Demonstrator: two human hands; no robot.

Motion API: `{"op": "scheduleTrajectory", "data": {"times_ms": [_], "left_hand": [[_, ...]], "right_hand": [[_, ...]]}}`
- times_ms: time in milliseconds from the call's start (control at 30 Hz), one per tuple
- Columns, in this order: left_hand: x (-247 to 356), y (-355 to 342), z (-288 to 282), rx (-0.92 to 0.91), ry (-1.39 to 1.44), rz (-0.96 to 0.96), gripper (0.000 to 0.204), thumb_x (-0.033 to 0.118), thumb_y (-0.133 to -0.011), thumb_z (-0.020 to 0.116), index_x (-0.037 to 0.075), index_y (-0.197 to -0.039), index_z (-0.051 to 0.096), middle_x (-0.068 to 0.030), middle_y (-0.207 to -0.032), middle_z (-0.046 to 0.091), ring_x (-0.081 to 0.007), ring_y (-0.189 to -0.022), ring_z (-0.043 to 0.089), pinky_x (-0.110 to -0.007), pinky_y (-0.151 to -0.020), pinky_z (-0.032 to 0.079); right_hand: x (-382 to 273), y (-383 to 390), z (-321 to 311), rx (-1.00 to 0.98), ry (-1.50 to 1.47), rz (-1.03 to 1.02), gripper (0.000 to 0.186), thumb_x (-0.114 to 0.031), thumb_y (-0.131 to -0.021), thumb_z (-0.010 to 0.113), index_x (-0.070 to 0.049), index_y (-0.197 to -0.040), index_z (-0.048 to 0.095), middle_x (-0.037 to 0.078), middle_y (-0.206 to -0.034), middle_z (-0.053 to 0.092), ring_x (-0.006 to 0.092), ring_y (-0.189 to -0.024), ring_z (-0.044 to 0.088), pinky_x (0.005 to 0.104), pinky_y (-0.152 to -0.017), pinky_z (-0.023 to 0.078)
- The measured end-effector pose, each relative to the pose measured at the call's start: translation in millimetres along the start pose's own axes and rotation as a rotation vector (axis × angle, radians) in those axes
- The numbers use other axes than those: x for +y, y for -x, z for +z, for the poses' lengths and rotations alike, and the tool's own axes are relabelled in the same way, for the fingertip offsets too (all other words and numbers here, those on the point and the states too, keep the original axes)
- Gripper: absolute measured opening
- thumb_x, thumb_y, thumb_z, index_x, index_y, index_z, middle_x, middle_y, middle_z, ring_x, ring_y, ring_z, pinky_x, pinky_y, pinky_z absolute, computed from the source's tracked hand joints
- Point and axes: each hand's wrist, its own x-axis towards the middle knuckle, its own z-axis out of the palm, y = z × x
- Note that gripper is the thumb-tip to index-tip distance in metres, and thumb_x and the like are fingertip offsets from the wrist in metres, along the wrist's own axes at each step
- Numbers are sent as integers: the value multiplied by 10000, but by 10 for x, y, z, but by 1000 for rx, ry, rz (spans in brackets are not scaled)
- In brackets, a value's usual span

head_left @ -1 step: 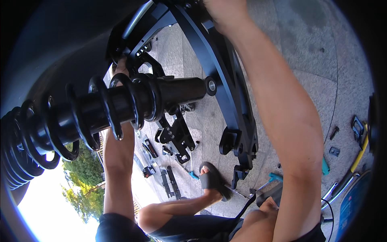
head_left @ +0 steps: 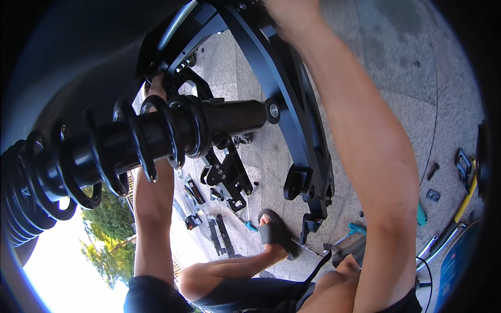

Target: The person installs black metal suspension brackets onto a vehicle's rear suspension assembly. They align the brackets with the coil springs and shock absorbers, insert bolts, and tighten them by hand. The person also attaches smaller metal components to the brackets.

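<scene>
A black shock absorber with a coil spring slants across the left, its round metal-lined eye beside a black metal swingarm-like frame. Behind the spring, my left hand reaches up to the frame's dark left side. The coils and the frame hide most of its fingers. At the upper edge my right hand lies against the top of the black frame. Its fingers are cut off or hidden, so I cannot see what they grip. A silver rod runs along the frame's upper left.
On the paved ground below lie black bracket parts, a black linkage bar and teal-handled tools. A yellow-handled tool and a black bolt are at the right. My sandalled foot stands among the parts.
</scene>
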Motion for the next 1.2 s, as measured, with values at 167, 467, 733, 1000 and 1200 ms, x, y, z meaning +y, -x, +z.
{"op": "scheduleTrajectory", "data": {"times_ms": [167, 467, 733, 1000, 1200], "left_hand": [[31, -90, 74, 4, -12, 10, 399, 292, -951, 537, 50, -1268, 545, -111, -1031, 669, -209, -867, 673, -303, -821, 534], [49, -138, 145, 10, -40, 26, 402, 288, -949, 540, 52, -1274, 543, -109, -1024, 670, -206, -857, 674, -296, -815, 534], [69, -73, 172, 20, -71, 38, 405, 284, -947, 542, 54, -1280, 541, -107, -1018, 670, -204, -848, 675, -291, -810, 534], [166, 100, 233, 31, -183, 44, 408, 281, -946, 545, 55, -1286, 539, -106, -1011, 671, -201, -840, 676, -285, -805, 534], [223, 311, 300, 38, -333, 33, 411, 278, -945, 547, 56, -1290, 537, -104, -1007, 671, -200, -833, 677, -280, -802, 534]], "right_hand": [[6, -40, 149, 90, -386, 105, 192, -76, -833, 674, 23, -998, 678, 98, -884, 683, 174, -741, 601, 286, -680, 476], [-90, 0, 221, 38, -620, 303, 129, -42, -813, 670, 0, -934, 677, 105, -873, 684, 221, -764, 639, 351, -690, 519], [-140, -13, 254, 29, -589, 267, 147, -52, -820, 659, 8, -953, 669, 102, -864, 682, 217, -764, 637, 340, -691, 514], [-77, -82, 121, -63, -241, 175, 160, -111, -830, 662, 38, -888, 676, 103, -806, 664, 175, -697, 596, 322, -625, 476], [5, -52, 146, 60, -196, 120, 156, -106, -844, 663, 32, -913, 682, 83, -795, 659, 154, -685, 580, 293, -632, 464]]}}
